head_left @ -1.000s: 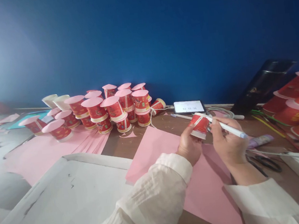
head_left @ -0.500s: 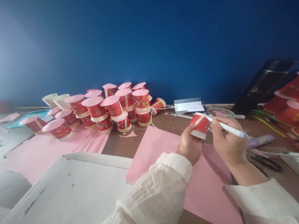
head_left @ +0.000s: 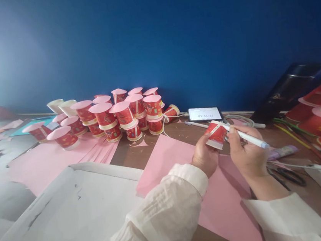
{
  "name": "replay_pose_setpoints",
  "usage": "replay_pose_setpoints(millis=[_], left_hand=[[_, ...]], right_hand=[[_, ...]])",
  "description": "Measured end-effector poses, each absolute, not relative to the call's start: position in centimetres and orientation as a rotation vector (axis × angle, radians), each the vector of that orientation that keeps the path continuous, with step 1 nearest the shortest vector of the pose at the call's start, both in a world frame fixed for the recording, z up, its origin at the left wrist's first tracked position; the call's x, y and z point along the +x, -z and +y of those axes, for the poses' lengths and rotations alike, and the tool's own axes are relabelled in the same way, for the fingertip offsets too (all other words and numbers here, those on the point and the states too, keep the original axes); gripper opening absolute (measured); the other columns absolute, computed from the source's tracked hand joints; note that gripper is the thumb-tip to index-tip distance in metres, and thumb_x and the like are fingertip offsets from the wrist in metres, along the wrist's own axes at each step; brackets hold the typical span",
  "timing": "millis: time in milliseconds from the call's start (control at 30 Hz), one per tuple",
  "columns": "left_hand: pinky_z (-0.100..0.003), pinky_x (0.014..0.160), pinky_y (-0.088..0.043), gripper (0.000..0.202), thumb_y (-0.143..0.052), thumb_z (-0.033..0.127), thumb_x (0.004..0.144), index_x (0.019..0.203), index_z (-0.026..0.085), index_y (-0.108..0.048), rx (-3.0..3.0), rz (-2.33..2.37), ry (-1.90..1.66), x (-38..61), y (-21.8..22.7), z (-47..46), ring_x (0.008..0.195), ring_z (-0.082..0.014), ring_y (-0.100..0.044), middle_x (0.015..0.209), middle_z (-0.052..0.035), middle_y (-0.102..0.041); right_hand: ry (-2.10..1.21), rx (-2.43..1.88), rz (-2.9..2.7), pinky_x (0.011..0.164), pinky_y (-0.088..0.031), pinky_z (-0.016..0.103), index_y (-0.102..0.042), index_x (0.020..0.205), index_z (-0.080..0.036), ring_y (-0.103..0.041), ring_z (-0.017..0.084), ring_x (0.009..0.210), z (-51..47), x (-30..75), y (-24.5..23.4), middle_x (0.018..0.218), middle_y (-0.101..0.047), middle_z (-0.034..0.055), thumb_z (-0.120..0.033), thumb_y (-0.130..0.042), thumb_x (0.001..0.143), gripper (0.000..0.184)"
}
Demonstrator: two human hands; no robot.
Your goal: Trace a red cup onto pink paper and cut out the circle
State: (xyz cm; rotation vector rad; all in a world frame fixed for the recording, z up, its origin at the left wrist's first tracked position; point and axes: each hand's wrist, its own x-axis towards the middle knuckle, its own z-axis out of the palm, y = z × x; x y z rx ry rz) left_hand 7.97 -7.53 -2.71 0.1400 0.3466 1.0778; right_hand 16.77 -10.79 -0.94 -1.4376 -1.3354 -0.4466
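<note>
Red cup half-hidden in left hand — right hand pinching pen.

Soft, dim light from the left, the wall paler there, with edges stretched and blurred

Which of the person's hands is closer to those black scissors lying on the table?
The right hand, holding a white pen, is just left of the scissors. The left hand, holding the red cup, is farther left, beyond the right hand.
</note>
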Motion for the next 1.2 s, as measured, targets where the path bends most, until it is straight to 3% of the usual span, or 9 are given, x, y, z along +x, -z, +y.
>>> replay_pose_setpoints(millis=[1200], left_hand=[[-0.026,0.085,-0.049,0.026,-0.063,0.023,0.078,0.099,0.012,-0.072,0.121,0.346,-1.068,7.83,2.65,-7.62,0.091,-0.0195,-0.067,0.099,-0.0092,-0.073]], right_hand=[[0.507,-1.473,-1.355,0.069,-0.055,0.032,-0.069,0.091,-0.017,-0.07,0.022,0.076,-10.81,16.65,0.98,0.087,-0.074,0.01,-0.036,-0.055,0.09,0.023]])
